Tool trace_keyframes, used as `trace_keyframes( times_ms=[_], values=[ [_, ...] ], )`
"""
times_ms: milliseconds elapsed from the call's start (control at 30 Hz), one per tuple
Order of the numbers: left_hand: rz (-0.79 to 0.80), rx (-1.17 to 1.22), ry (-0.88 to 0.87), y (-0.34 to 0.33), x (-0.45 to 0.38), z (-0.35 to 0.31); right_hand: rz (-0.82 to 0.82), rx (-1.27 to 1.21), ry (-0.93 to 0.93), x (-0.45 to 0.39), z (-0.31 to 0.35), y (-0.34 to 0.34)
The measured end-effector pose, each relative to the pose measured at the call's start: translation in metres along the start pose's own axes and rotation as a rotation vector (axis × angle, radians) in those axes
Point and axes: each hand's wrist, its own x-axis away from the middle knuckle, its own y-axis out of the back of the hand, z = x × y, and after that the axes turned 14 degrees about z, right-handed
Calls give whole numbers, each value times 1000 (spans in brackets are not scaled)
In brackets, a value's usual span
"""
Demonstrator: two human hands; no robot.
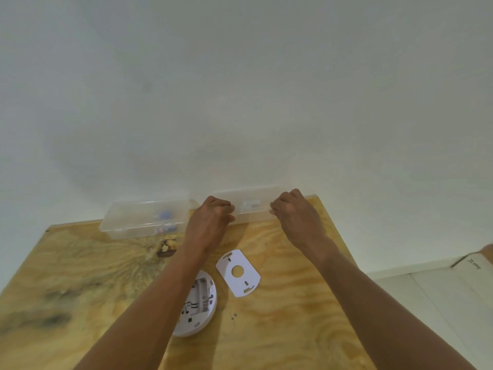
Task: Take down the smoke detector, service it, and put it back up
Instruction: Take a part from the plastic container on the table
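While the detector (pixel 198 303) lies back-up near the middle of the desk (pixel 80 276), partly under my left forearm, with its battery bay open to view, I judge I am in the service step, going after parts from storage. Just beside it, toward the right edge, the flat mounting plate (pixel 238 273) lies loose, and a couple of small dark specks, perhaps screws, sit near the detector; they are too small to tell. Both hands are at the far edge, on the right-hand clear box (pixel 249 201): my left hand (pixel 213 217) has its fingers (pixel 226 209) curled narrow against the box's left end, and my right hand (pixel 290 209) is curled the same way at its right end. They seem to pinch the box or its lid, though I cannot tell which. A second clear box (pixel 144 220), holding something blue, sits well to the left along the same edge. The next move, as I read it, calls for opening the lid evenly with both hands while keeping the box from sliding off the far edge, then picking out what the bay needs.
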Motion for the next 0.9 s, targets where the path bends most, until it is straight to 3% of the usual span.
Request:
trace_keyframes(
  times_ms=[200, 367, 533, 700, 833, 900],
  values=[
    [150, 127, 46, 9, -1, 12, 144, 93, -162, 5, 34, 7],
    [33, 151, 43, 33, 43, 46, 200, -351, -198, -4, 115, 26],
    [-64, 80, 233, 63, 98, 114, 350, -711, -290, -29, 202, 19],
    [51, 58, 434, 67, 118, 164, 513, -885, -507, -43, 237, 10],
    [31, 161, 393, 58, 109, 175, 447, -1372, -726, -53, 248, -5],
    [3, 190, 370, 55, 103, 173, 400, -1473, -799, -57, 248, -16]
  ],
)
